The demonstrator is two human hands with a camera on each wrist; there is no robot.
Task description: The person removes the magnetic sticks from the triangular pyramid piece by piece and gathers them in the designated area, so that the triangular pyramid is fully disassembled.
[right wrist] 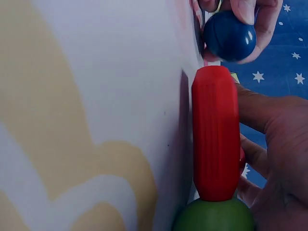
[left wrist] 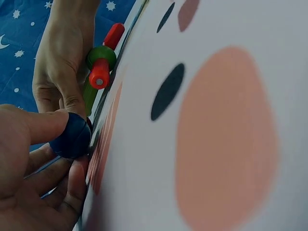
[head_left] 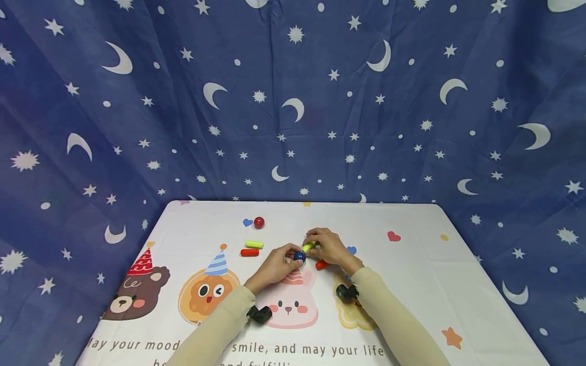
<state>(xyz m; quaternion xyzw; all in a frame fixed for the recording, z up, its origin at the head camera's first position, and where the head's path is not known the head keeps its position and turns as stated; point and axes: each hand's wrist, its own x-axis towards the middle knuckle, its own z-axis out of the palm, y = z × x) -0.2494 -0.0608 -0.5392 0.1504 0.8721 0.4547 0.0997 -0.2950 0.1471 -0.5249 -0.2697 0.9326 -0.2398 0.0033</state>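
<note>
My left hand (head_left: 273, 266) pinches a dark blue ball (head_left: 299, 256) between thumb and fingers, near the middle of the table. My right hand (head_left: 330, 247) grips a yellow-green stick (head_left: 309, 246), its near end at the ball; whether the two touch I cannot tell. Beneath the right hand lies a red stick (head_left: 321, 265), mostly covered in the head view. The right wrist view shows this ridged red stick (right wrist: 215, 130) end to end with a green ball (right wrist: 214, 217). In the left wrist view, a second red piece (left wrist: 114, 34) extends beyond the green ball (left wrist: 103, 56).
Left of the hands, another yellow-green stick (head_left: 254, 245) lies just behind a red stick (head_left: 250, 252). A red ball (head_left: 259, 222) sits farther back. The white tablecloth (head_left: 403, 274) carries printed cartoon animals and lettering; a blue starry curtain (head_left: 316, 117) hangs behind the table.
</note>
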